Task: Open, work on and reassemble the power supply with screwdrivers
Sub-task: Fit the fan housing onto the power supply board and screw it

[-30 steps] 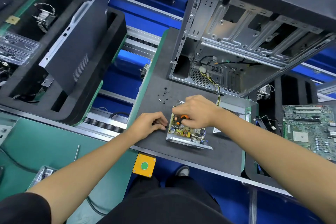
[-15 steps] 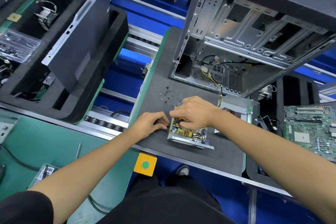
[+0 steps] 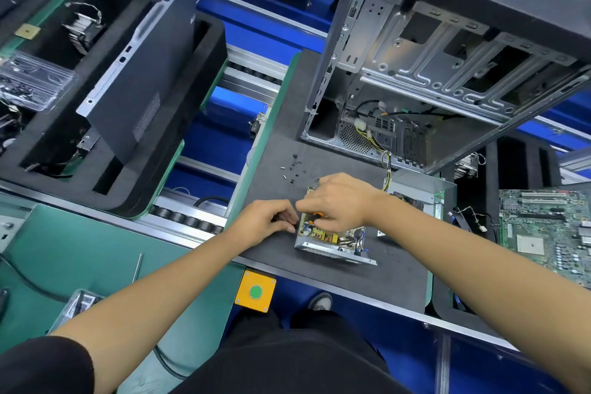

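Black side panel [image 3: 128, 86] leaned in the black foam tray [image 3: 204, 80] at far left, not part of this step. Loose small black screws [image 3: 292, 168] lay scattered on the dark grey bench [image 3: 399, 253], just beyond the hands.

Left hand [image 3: 265, 224] rested on the bench, touching the left edge of the open silver sheet-metal power supply [image 3: 329, 233]; fingers curled, tips pinching something small and dark at the casing wall. Couldn't tell what it was.

Right hand [image 3: 342, 201] was over the exposed board, fingers wrapped around the orange-and-black screwdriver handle [image 3: 318, 215]; tip hidden under the hand.

Power supply sat near the bench's front edge, lid off, in front of the open silver PC chassis [image 3: 415, 73]. Its yellow wires [image 3: 387, 166] ran up toward the chassis.

Handling judgement: casing stiff, moderately heavy, edges likely sharp. Board, capacitors and coils fragile, so hold by the outer metal walls, never the components. Wires will tug if it's dragged. Screws tiny and easily lost.

Green motherboard [image 3: 547, 227] lay far right, well apart.
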Motion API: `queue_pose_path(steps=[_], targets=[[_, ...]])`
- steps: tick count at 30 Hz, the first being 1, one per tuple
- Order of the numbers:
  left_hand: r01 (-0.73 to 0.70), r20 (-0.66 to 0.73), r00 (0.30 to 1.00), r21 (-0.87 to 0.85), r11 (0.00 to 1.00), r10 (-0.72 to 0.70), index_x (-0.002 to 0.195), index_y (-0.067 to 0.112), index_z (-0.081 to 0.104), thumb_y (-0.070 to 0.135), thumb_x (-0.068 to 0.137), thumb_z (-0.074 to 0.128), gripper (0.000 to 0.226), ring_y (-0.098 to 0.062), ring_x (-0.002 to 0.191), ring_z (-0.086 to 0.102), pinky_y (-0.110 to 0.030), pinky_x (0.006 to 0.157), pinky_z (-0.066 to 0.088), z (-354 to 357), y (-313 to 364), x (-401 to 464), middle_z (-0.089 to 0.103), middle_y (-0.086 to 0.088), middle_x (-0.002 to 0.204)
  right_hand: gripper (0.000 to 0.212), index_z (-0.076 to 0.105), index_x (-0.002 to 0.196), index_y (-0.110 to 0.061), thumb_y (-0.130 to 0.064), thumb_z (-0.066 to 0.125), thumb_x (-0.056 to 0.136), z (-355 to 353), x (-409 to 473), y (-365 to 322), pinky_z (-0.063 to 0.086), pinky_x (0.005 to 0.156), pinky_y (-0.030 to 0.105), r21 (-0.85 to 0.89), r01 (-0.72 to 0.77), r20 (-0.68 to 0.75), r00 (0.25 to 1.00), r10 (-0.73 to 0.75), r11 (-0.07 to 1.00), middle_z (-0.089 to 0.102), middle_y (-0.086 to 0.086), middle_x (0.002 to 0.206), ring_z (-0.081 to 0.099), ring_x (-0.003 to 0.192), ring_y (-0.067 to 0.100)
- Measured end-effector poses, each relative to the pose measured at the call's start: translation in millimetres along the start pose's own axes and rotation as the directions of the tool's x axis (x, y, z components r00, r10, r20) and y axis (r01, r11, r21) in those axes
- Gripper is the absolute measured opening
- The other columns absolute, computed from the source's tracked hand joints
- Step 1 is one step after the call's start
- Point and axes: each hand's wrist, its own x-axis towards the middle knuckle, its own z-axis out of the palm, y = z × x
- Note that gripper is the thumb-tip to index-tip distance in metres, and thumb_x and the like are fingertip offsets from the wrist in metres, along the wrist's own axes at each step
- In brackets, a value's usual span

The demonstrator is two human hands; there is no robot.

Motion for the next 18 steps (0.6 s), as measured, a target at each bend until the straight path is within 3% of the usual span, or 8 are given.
queue_pose_path(steps=[3, 5, 7, 9, 11, 14, 18], targets=[[-0.003, -0.023, 1.000, 0.004, 1.000, 0.004, 0.105, 0.031, 0.072, 0.027, 0.079, 0.087, 0.030, 0.000, 0.092, 0.071, -0.025, 0.085, 0.057, 3.3, 4.0, 0.1, 0.073, 0.025, 0.098, 0.016, 0.038, 0.095, -0.030, -0.036, 0.033, 0.081, 4.1, 0.6, -4.5, 0.041, 0.054, 0.033, 0.006, -0.073, 0.027, 0.997, 0.072, 0.997, 0.065, 0.001, 0.072, 0.054, 0.057, 0.032], [0.000, -0.048, 0.999, 0.015, 1.000, 0.001, 0.094, 0.042, 0.070, 0.030, 0.078, 0.088, 0.027, 0.006, 0.088, 0.068, -0.008, 0.076, 0.048, 7.9, 12.3, 0.3, 0.071, 0.031, 0.092, 0.027, 0.045, 0.099, -0.025, -0.039, 0.029, 0.082, 8.3, 0.3, -7.0, 0.033, 0.051, 0.031, -0.010, -0.140, 0.032, 0.990, 0.141, 0.990, 0.065, 0.001, 0.073, 0.055, 0.061, 0.031], [-0.010, -0.093, 0.996, 0.060, 0.998, 0.016, 0.081, 0.053, 0.061, 0.033, 0.078, 0.087, 0.033, 0.016, 0.079, 0.061, -0.002, 0.068, 0.040, 15.5, 17.5, 0.5, 0.064, 0.040, 0.082, 0.024, 0.045, 0.098, -0.023, -0.039, 0.032, 0.085, 9.6, 0.7, -9.3, 0.028, 0.052, 0.031, -0.022, -0.191, 0.056, 0.980, 0.192, 0.981, 0.064, 0.002, 0.073, 0.054, 0.062, 0.030], [-0.001, -0.124, 0.992, 0.114, 0.993, 0.016, 0.077, 0.048, 0.060, 0.038, 0.080, 0.085, 0.028, 0.016, 0.073, 0.056, -0.006, 0.062, 0.038, 21.0, 19.6, -0.3, 0.060, 0.037, 0.075, 0.019, 0.043, 0.098, -0.023, -0.039, 0.040, 0.087, 8.5, 2.7, -11.7, 0.028, 0.053, 0.033, -0.006, -0.258, 0.090, 0.962, 0.257, 0.966, 0.063, 0.003, 0.071, 0.050, 0.062, 0.030], [-0.010, -0.133, 0.991, 0.145, 0.989, 0.030, 0.089, 0.033, 0.067, 0.042, 0.083, 0.082, 0.019, 0.005, 0.071, 0.055, -0.015, 0.063, 0.039, 23.0, 19.6, -2.5, 0.059, 0.026, 0.074, 0.018, 0.039, 0.096, -0.025, -0.038, 0.047, 0.088, 7.6, 4.6, -14.7, 0.031, 0.053, 0.034, 0.048, -0.362, 0.122, 0.927, 0.355, 0.931, 0.058, 0.000, 0.066, 0.049, 0.061, 0.031], [-0.032, -0.141, 0.988, 0.160, 0.987, 0.055, 0.095, 0.019, 0.066, 0.038, 0.085, 0.082, 0.026, -0.002, 0.074, 0.054, -0.030, 0.066, 0.048, 25.4, 22.0, -4.7, 0.056, 0.020, 0.081, 0.021, 0.033, 0.092, -0.028, -0.038, 0.052, 0.089, 7.8, 5.9, -18.8, 0.028, 0.049, 0.034, 0.115, -0.497, 0.144, 0.865, 0.481, 0.860, 0.055, -0.001, 0.067, 0.048, 0.060, 0.029], [-0.024, -0.173, 0.984, 0.157, 0.987, 0.051, 0.089, 0.023, 0.059, 0.030, 0.084, 0.083, 0.026, 0.000, 0.074, 0.050, -0.028, 0.064, 0.043, 29.7, 22.6, -8.3, 0.052, 0.021, 0.079, 0.023, 0.031, 0.089, -0.030, -0.040, 0.051, 0.090, 9.4, 4.4, -22.7, 0.031, 0.049, 0.033, 0.135, -0.548, 0.142, 0.835, 0.531, 0.825, 0.061, 0.002, 0.077, 0.053, 0.065, 0.029]])
